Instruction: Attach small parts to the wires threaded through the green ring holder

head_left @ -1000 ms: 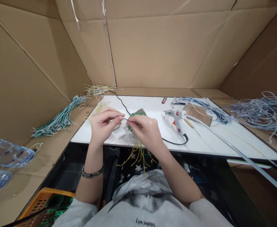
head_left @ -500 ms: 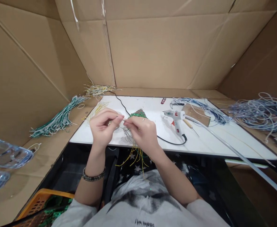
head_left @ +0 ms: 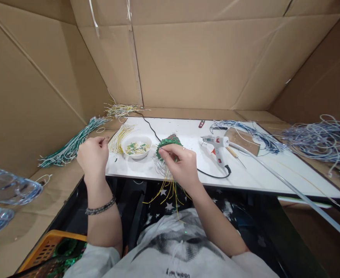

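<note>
the bench (head_left: 187,131) has a smooth white top with a faint sheen, set among walls of matt brown cardboard (head_left: 201,61). the green ornament (head_left: 167,143) glitters with a rough, sequin-like face above thin plastic-coated yellow wires (head_left: 170,191), and the small bowl (head_left: 135,146) looks like glossy white plastic. the glue gun (head_left: 216,144) is smooth white plastic, its cord (head_left: 213,175) matt black, and the bracelet (head_left: 100,208) is of dark shiny beads.

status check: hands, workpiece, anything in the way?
Left hand pinched shut beside the board, contents too small to tell. Right hand pinching green sequin piece, yellow wires hanging below. White bowl between hands; glue gun to the right.
</note>
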`<state>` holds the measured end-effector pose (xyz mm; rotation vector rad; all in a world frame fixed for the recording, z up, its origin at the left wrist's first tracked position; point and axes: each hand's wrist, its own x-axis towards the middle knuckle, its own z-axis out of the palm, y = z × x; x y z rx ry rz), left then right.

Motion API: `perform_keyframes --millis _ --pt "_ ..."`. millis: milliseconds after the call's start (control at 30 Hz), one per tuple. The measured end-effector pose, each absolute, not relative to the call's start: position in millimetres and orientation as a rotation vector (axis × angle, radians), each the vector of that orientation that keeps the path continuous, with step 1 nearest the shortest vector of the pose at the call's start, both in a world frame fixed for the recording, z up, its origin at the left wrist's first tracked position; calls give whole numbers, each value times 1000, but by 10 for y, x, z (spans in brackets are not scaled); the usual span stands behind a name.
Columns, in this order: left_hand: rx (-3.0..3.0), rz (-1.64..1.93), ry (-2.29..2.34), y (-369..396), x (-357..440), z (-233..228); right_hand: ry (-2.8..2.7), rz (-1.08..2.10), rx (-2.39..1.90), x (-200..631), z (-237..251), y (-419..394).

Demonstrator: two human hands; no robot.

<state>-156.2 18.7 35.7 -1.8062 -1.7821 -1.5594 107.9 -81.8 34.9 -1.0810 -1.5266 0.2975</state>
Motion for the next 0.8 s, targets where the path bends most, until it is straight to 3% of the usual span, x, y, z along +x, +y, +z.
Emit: perform_keyframes --millis 200,300,467,800 --pt "-1819 -1703 -1620 91 -1353 503 -1354 379 -994 1150 346 -859" --pt "-2165 -1885 -1475 -73 -1038 625 -1265 411 -939 1223 331 -870" --pt "-2743 -1848 -1236 -373 -614 708 -1153 555 -999 1355 233 -845" --pt "-2810 -1685 -983 -652 -368 759 -1285 553 -932 1235 283 -916"
